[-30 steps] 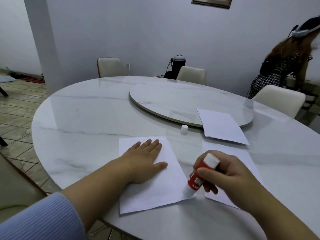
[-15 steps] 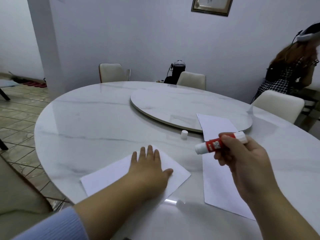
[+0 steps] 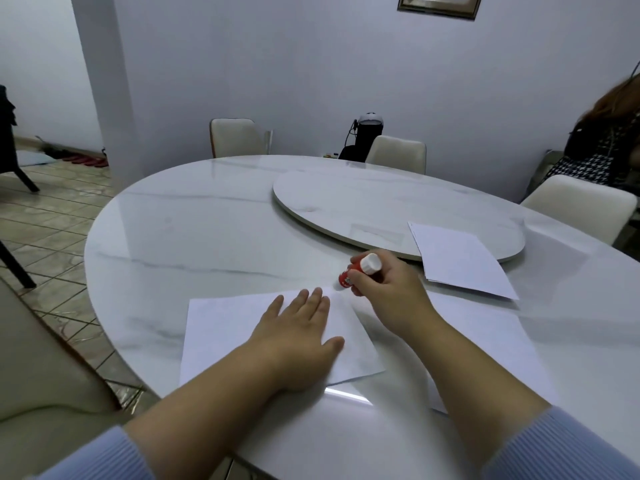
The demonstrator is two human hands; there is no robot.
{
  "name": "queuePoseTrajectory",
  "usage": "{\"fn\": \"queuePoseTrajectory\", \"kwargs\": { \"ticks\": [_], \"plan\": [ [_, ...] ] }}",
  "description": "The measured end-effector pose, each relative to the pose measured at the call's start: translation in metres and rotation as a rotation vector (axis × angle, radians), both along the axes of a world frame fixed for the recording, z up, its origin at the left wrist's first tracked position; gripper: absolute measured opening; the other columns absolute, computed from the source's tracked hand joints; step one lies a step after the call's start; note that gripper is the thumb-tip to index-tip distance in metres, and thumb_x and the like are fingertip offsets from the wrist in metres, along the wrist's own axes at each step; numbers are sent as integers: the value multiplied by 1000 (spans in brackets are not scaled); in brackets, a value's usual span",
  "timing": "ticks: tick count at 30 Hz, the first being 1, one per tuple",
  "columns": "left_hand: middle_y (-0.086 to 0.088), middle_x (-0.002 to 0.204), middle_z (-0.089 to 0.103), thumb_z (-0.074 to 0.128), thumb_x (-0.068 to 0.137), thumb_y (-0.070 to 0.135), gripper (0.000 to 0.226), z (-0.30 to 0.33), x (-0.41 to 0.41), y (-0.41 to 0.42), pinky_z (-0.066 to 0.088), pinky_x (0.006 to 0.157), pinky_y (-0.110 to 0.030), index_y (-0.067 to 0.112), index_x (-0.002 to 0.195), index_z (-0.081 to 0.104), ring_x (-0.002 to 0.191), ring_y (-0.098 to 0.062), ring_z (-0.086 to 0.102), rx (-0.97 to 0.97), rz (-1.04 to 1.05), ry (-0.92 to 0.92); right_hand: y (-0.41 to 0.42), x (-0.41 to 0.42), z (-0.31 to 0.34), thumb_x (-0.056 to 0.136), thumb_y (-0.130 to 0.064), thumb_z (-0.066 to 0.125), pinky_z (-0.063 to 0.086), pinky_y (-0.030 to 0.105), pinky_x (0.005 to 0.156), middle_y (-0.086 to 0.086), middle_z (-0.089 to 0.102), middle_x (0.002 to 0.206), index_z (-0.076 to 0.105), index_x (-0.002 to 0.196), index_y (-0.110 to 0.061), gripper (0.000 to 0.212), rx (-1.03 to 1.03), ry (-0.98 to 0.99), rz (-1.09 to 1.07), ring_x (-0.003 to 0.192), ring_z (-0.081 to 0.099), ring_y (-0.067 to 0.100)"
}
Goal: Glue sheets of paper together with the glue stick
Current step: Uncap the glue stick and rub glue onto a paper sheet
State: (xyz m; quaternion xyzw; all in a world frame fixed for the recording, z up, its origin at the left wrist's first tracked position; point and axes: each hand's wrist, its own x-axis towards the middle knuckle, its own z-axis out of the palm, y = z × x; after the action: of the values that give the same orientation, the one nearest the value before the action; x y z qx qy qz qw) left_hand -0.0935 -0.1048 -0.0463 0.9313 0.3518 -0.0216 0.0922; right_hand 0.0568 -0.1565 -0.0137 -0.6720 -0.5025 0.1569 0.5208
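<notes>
The left hand (image 3: 298, 337) lay flat on a paper (image 3: 221, 327). At its 1 o'clock, the right hand (image 3: 388, 292) gripped the red glue stick (image 3: 356, 273), tip down.

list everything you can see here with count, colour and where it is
paper sheets: 3, white; one under the left hand, one under the right forearm, one partly on the turntable edge
glue stick: 1, red with white ends, in the right hand, lower tip at the far corner of the near sheet
table: 1, round, white marble
turntable: 1, white marble, table centre
chairs: 3, cream, far side
picture frame: 1, dark, on the wall
other person: 1, right edge, partly cut off
left hand: flat on the near sheet
right hand: grips the glue stick
</notes>
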Motion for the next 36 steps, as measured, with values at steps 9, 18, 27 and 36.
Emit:
{"fn": "queuePoseTrajectory", "kwargs": {
  "ticks": [9, 18, 27, 36],
  "plan": [
    [4, 158, -17, 17, 94, 51, 68, 0, 1, 0, -11, 116, -39, 21, 148, -11, 143, -12, -17, -18, 5, 23, -28, 4, 5, 81, -22, 63, 42, 10, 54, -20, 67, 73, 61, 81, -23, 3, -71, -237, 136, 62, 57, 0],
    [2, 157, -21, 19, 96, 49, 69, 12, 0, 3, -10, 117, -41, 17, 147, -14, 143, -13, -18, -78, -46, 120, -83, 2, 15, 77, -15, 65, 48, 28, 57, 8, 71, 75, 66, 76, -19, 5, 35, 25, 179, 63, 62, 18],
    [26, 153, 0, 41, 97, 27, 58, 50, -11, 3, 12, 109, -23, 38, 147, 14, 136, 7, 8, -265, -302, 117, -104, 11, 47, 83, -15, 58, 49, 19, 51, 2, 71, 71, 73, 76, -25, 19, 432, 371, 27, 57, 61, 12],
    [-10, 157, -19, 26, 92, 58, 79, 11, 4, -12, -7, 117, -40, 15, 148, -10, 144, -27, -16, -48, 45, 66, -98, 7, 43, 91, -4, 53, 49, 19, 49, 0, 69, 66, 69, 79, -17, 24, 419, 412, -9, 53, 60, 12]
  ]
}}
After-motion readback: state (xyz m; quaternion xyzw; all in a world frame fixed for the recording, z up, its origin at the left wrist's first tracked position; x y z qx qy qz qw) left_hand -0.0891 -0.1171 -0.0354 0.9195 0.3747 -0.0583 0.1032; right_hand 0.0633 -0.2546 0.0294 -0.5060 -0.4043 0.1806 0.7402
